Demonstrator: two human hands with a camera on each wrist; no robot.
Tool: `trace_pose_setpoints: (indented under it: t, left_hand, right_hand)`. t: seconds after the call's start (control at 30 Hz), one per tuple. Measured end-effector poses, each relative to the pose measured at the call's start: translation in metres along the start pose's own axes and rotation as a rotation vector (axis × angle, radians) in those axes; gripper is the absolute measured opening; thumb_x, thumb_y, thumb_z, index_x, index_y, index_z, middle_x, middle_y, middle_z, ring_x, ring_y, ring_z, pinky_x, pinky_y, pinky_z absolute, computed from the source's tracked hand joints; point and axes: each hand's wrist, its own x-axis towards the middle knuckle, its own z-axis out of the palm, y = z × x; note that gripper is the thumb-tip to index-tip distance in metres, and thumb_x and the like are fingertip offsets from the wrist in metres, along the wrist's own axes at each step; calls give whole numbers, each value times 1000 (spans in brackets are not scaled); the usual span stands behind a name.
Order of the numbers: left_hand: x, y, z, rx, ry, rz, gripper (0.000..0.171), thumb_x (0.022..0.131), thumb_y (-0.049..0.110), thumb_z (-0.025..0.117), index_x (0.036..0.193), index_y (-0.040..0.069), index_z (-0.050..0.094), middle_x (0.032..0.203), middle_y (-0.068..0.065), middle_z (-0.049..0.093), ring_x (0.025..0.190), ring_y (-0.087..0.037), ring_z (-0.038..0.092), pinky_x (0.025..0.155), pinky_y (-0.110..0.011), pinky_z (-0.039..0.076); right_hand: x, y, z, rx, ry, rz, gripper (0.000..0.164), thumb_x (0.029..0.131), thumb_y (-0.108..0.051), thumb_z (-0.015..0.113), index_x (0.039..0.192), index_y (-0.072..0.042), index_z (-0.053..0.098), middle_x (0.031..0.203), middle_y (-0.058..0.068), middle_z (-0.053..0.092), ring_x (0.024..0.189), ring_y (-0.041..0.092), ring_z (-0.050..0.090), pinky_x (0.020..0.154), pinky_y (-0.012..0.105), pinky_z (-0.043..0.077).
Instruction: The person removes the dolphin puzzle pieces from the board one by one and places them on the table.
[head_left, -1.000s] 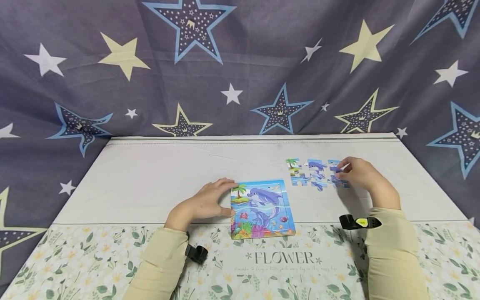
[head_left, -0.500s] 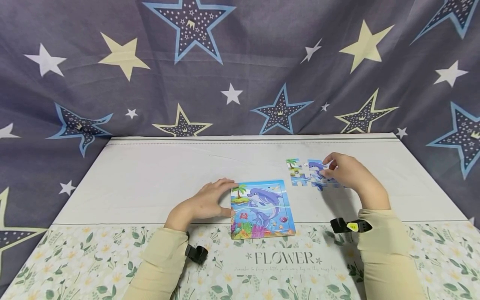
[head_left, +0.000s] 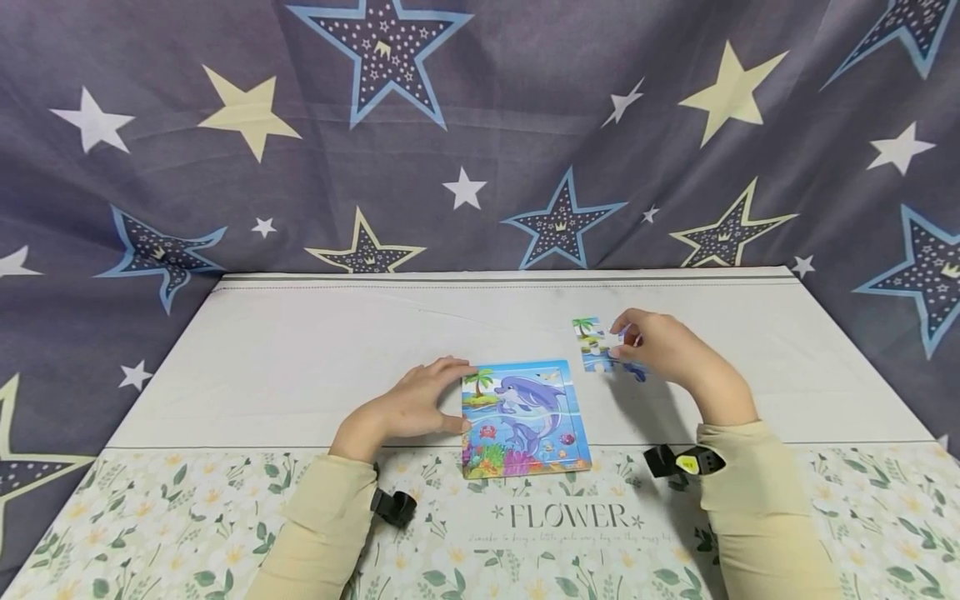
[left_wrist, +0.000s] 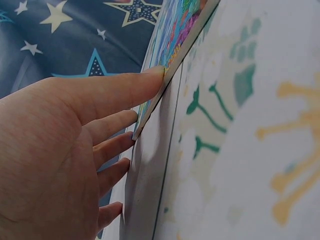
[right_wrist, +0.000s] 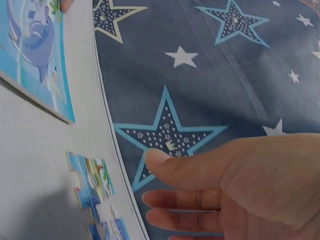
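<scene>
A square dolphin puzzle board (head_left: pixel 525 417) with a blue border lies flat on the table. My left hand (head_left: pixel 412 400) rests at its left side; in the left wrist view the thumb (left_wrist: pixel 145 85) touches the board's edge and the fingers reach out fairly straight. My right hand (head_left: pixel 667 350) hovers over a group of loose jigsaw pieces (head_left: pixel 587 342) to the right of the board, hiding several of them. In the right wrist view its thumb and fingers stand apart with nothing showing between them, and jigsaw pieces (right_wrist: pixel 92 175) lie beyond the fingertips.
The table's back half is plain white (head_left: pixel 337 333); its front carries a floral mat (head_left: pixel 187 517) printed with "FLOWER". A dark star-patterned curtain (head_left: pixel 480 125) hangs behind and at both sides. Each wrist wears a black strap, such as the left one (head_left: pixel 393 507).
My right hand has moved left over the jigsaw pieces, from the right-hand column toward the left-hand one. The left hand and the puzzle board have stayed in place.
</scene>
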Motion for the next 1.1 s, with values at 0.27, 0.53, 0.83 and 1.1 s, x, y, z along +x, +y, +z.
trace_pose_setpoints:
  t: [0.27, 0.53, 0.83, 1.1]
  left_hand:
    - [0, 0, 0, -4, 1, 3, 80, 86, 30, 75, 153, 12, 37, 160, -12, 27, 148, -35, 18, 120, -56, 5]
    - [1, 0, 0, 1, 1, 5, 80, 85, 30, 76, 153, 12, 37, 160, -11, 28, 148, -34, 19, 120, -56, 5]
    - [1, 0, 0, -2, 1, 2, 81, 85, 30, 76, 153, 12, 37, 160, -11, 27, 148, -35, 18, 120, -57, 5]
    - [0, -1, 0, -1, 2, 1, 80, 85, 31, 76, 153, 13, 37, 160, -11, 27, 148, -35, 18, 120, -57, 5]
  right_hand:
    - [2, -11, 7, 12, -27, -17, 28, 95, -10, 67, 116, 6, 59, 95, 17, 64, 72, 22, 60, 69, 42, 52]
    - [4, -16, 14, 65, -47, -49, 25, 95, -11, 67, 115, 2, 61, 95, 13, 65, 83, 25, 62, 73, 41, 53]
    - [9, -24, 26, 141, -39, -194, 23, 90, -7, 72, 110, 1, 63, 86, 3, 64, 80, 19, 59, 70, 34, 49]
    - [10, -37, 34, 186, -94, -235, 25, 89, -7, 73, 112, -1, 64, 87, 1, 62, 80, 16, 57, 71, 34, 49]
